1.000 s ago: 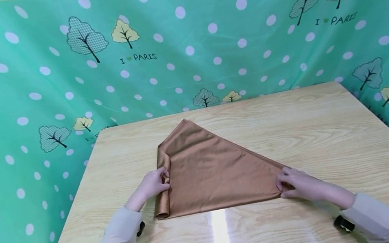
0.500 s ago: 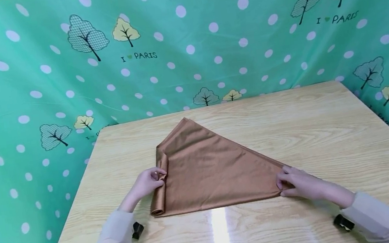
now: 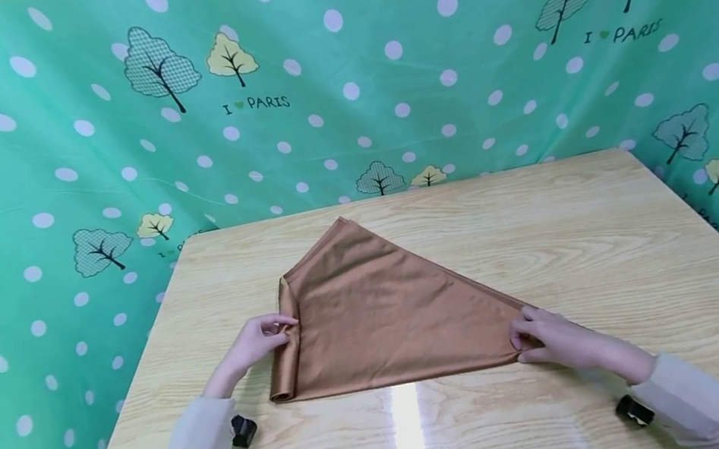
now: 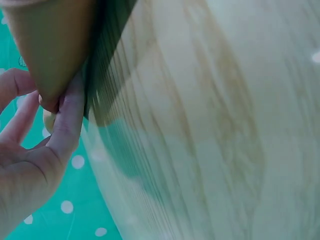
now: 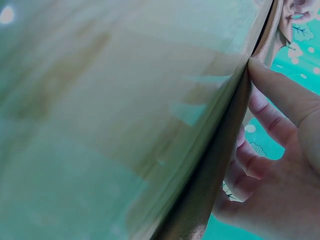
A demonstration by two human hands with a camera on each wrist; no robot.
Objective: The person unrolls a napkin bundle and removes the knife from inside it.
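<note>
A shiny brown cloth (image 3: 399, 311) lies folded on the table, its peak pointing away and its straight edge towards me. Along its left side runs a rolled part (image 3: 287, 376) with an open spiral end. My left hand (image 3: 252, 347) pinches that roll near its middle; in the left wrist view the fingers (image 4: 67, 125) meet at the tapering brown fabric (image 4: 50, 40). At the cloth's right corner, my right hand (image 3: 558, 342) pinches the edge between thumb and curled fingers. The right wrist view has the thumb on the long brown edge (image 5: 215, 165), with the fingers behind it.
Light wood makes up the table top (image 3: 573, 225), with a bright glare strip (image 3: 408, 432) in front of the cloth. A green dotted curtain (image 3: 307, 48) with trees closes off the back and sides. Small black devices (image 3: 243, 430) sit under both wrists.
My left hand has shifted left together with the roll, and the flat part of the cloth has become wider. The right hand has stayed at its corner.
</note>
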